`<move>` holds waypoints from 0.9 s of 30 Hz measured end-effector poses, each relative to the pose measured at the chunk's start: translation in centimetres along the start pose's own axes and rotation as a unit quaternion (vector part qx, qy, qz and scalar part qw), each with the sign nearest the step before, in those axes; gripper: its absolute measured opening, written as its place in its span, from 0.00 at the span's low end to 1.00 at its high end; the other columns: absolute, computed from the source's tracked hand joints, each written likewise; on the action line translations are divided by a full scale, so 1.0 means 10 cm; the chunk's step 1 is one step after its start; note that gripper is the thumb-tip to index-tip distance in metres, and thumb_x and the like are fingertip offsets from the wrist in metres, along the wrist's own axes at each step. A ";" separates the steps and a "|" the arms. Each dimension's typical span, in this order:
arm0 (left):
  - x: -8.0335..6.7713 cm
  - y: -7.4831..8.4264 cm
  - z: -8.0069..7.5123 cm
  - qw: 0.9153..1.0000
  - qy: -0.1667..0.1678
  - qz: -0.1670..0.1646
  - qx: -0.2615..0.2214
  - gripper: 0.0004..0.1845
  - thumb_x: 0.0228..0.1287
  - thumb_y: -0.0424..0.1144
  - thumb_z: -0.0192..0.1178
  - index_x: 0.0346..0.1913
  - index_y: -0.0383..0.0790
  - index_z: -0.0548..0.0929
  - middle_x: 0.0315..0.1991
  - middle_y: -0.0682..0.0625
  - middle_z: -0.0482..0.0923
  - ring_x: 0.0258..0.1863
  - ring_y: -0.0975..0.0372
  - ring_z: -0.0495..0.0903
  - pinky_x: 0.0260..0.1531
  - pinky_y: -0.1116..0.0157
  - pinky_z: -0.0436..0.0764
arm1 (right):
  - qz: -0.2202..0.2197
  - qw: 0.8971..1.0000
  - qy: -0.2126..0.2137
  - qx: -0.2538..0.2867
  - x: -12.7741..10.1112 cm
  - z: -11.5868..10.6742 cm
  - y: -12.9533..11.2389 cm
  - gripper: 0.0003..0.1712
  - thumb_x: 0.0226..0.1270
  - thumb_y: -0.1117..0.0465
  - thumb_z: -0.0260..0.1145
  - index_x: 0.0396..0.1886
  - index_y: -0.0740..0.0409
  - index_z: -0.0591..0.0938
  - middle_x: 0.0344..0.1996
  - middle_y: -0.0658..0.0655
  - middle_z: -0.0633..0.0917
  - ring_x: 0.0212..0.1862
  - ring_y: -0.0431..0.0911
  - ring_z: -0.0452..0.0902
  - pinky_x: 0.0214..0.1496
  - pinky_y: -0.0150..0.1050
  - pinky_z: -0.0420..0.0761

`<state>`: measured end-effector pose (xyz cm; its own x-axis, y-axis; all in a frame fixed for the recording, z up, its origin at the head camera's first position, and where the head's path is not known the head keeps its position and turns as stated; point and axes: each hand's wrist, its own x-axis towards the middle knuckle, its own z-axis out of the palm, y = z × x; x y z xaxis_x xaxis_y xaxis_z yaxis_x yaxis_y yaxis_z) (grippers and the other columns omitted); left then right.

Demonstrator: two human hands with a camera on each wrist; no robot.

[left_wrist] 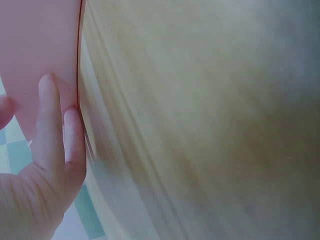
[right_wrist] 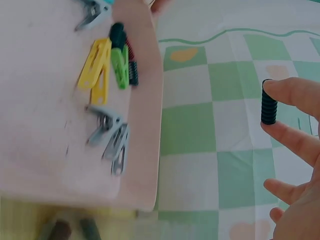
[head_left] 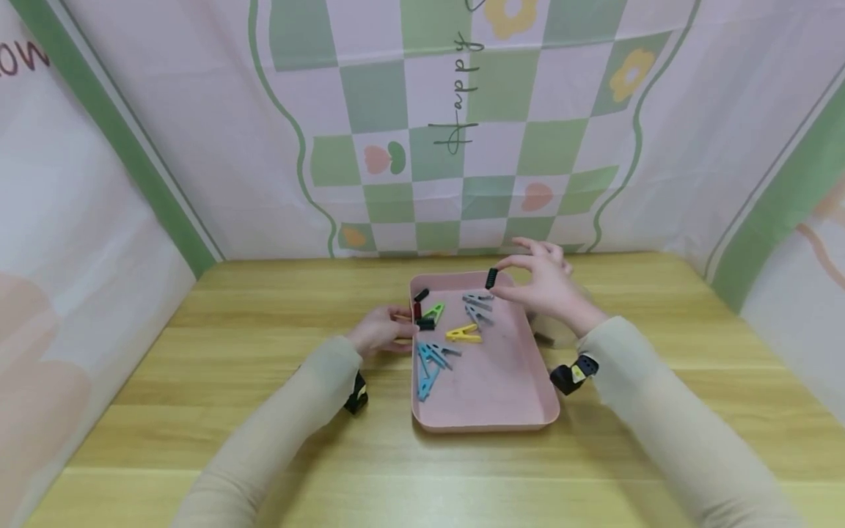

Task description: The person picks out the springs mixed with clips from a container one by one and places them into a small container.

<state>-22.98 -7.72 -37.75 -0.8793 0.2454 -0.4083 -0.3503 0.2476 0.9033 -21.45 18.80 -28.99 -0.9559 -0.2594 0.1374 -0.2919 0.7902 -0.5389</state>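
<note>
Pink plastic tray (head_left: 528, 411) sits right in front of you on the wooden table (head_left: 198, 440), and most of the clothes pegs lie loose inside it: blue pegs (head_left: 428, 363) nearest you, a yellow peg (head_left: 463, 334) behind them, grey pegs (head_left: 478, 308) and a green peg (head_left: 435, 313) farther back. Your left hand (head_left: 381, 331) rests against the tray's left edge, fingers straight along the rim, steadying it rather than gripping anything. Farther back, your right hand (head_left: 544, 286) hovers over the far right corner, thumb and forefinger pinching the black peg (head_left: 491, 278) end to end, the other fingers spread. That black peg is held just above the far rim; I judge it is being clipped on or pulled off there, but I cannot tell which. One more dark peg (head_left: 421, 295) stands at the far left rim, so by my reading little is done and most pegs await you. The left wrist view is badly blurred, and the dark and red pieces by the green peg are hard to separate.
</note>
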 end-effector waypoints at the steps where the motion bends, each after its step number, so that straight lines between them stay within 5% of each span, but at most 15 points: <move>1: 0.00 0.01 0.00 1.000 0.000 0.000 0.001 0.25 0.65 0.29 0.57 0.64 0.31 0.66 0.57 0.36 0.72 0.47 0.52 0.79 0.44 0.62 0.85 | -0.001 1.000 0.000 0.000 -0.01 -0.02 0.02 0.23 0.58 0.54 0.69 0.51 0.59 0.81 0.73 0.65 0.52 0.70 0.69 0.33 0.65 0.71 0.38; 27: 0.00 0.00 -0.02 1.000 -0.006 0.000 -0.002 0.26 0.64 0.28 0.58 0.64 0.30 0.66 0.56 0.36 0.72 0.46 0.53 0.79 0.43 0.63 0.85 | 0.001 1.000 0.020 -0.012 -0.19 -0.32 0.73 0.26 0.55 0.53 0.72 0.50 0.64 0.80 0.70 0.72 0.54 0.66 0.74 0.38 0.58 0.75 0.44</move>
<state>-23.09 -7.94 -37.71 -0.8750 0.2563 -0.4107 -0.3523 0.2446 0.9034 -21.83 26.79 -30.53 -0.9569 -0.2355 0.1699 -0.2901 0.8039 -0.5192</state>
